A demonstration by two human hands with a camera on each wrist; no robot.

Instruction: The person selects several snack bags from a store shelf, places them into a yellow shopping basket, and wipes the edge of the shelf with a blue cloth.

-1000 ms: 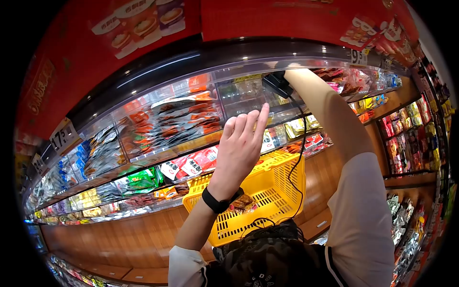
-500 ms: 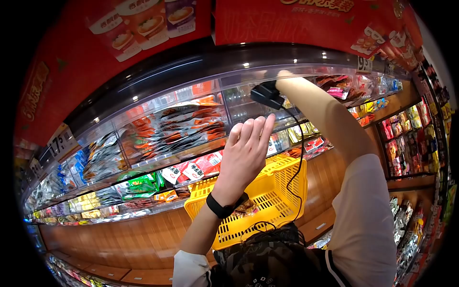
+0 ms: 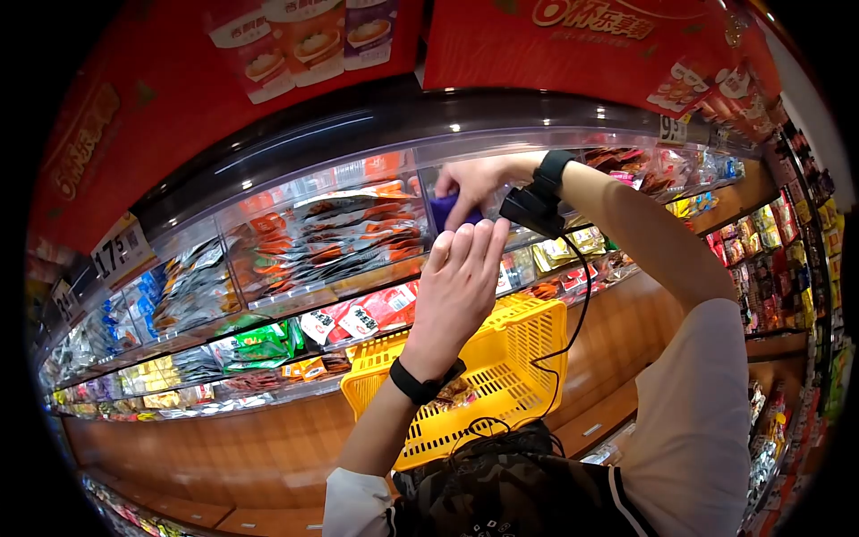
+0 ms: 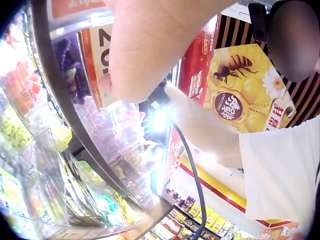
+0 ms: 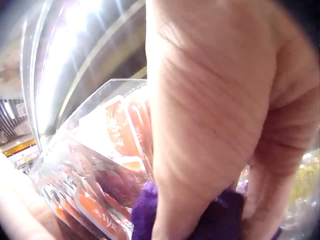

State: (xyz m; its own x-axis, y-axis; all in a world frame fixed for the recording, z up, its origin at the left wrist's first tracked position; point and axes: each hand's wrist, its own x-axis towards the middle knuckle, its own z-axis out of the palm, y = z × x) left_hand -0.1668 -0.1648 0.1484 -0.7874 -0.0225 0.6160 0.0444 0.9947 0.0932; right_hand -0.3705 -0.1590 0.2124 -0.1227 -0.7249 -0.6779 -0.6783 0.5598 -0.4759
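My right hand (image 3: 474, 183) reaches into a clear shelf bin, its fingers curled down round a bunched purple cloth (image 3: 454, 213). Close up in the right wrist view, the soft-looking purple cloth (image 5: 145, 212) bulges out on both sides of the thumb. Stacked orange-and-grey snack packets (image 3: 358, 228) fill the bin just left of it, behind a clear divider. My left hand (image 3: 461, 282) is raised palm away, fingers straight and side by side, holding nothing. It hangs in front of the shelf, its fingertips overlapping the lower edge of the right hand's bin in the head view.
A yellow basket (image 3: 528, 358) with a small packet (image 3: 459, 394) inside sits below the hands. A black cable (image 3: 586, 295) hangs from the right wrist camera. Red cartons (image 3: 358, 54) stand above the bins, and lower shelves hold red bags (image 3: 367, 313) and green bags (image 3: 264, 345).
My right hand has come from the bin's back right to the left and forward, bringing the purple cloth into view. The left hand has shifted only slightly.
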